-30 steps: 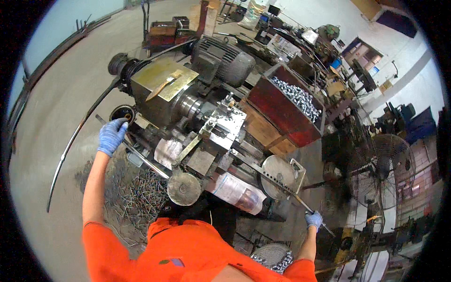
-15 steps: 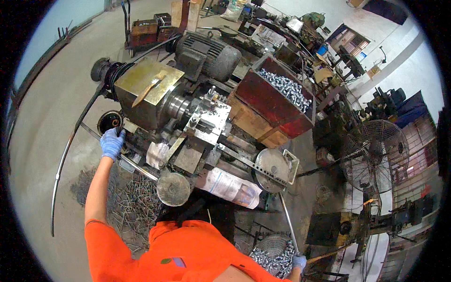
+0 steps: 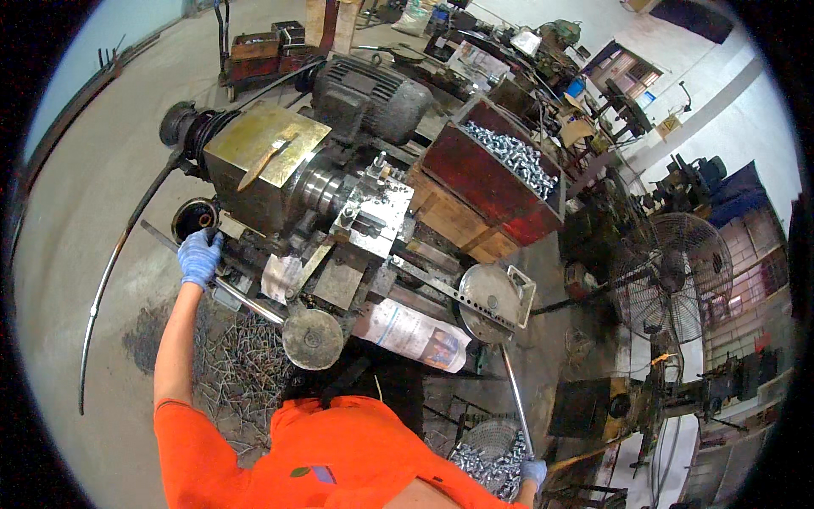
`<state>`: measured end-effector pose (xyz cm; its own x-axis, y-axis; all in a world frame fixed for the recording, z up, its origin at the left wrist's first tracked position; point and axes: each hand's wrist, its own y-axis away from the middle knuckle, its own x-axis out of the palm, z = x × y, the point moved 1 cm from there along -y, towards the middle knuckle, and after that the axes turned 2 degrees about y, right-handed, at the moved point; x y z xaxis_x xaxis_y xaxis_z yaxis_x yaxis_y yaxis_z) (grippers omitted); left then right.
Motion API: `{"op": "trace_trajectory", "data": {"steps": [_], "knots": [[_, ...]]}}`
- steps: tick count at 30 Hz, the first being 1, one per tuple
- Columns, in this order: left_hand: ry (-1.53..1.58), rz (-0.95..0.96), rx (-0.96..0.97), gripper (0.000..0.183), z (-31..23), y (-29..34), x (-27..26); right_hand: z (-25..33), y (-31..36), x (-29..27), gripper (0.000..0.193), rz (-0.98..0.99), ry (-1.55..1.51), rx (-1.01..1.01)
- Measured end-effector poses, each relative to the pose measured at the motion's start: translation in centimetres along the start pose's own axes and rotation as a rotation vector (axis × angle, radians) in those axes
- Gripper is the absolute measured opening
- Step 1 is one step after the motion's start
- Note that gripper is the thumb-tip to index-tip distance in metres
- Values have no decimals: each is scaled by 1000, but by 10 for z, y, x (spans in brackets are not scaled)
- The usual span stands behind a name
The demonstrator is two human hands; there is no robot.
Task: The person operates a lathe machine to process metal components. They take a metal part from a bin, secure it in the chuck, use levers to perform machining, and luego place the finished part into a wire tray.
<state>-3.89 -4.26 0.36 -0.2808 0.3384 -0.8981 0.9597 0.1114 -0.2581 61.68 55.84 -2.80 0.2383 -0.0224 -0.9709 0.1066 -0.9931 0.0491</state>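
Observation:
My left hand (image 3: 201,258), in a pale blue glove, is closed just below a round dark cup (image 3: 195,219) at the left end of a lathe (image 3: 263,161). Its fingers curl around something dark that I cannot make out, and a long metal bar (image 3: 253,304) passes by the hand. Low on the right, my right hand (image 3: 532,472), also gloved, is closed at the lower end of a shiny metal rod (image 3: 518,399). This rod slants up to a round metal disc (image 3: 490,303) on the machine. Beside that hand is a wire basket (image 3: 492,437) with small shiny metal parts.
A dark red box (image 3: 483,174) full of shiny metal parts rests on wood behind the lathe. A brush (image 3: 263,165) lies on its brassy cover. Metal shavings (image 3: 242,365) cover the floor below. A large fan (image 3: 672,273) stands at right; a hose (image 3: 114,271) hangs at left.
The view has shifted slightly. Both hands stay in about the same places on the machine, with no clear change in what they hold.

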Motion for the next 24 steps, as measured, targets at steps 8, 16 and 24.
{"op": "trace_trajectory", "data": {"steps": [8,16,24], "knots": [[18,12,-10,29,5,-1,4,-14,-14,24,40,4,-43,-21],[-3,58,-11,28,-1,1,-4,-4,-3,14,36,-15,-62,77],[6,61,-23,28,-3,-1,-3,-3,1,16,36,-18,-40,99]]}}
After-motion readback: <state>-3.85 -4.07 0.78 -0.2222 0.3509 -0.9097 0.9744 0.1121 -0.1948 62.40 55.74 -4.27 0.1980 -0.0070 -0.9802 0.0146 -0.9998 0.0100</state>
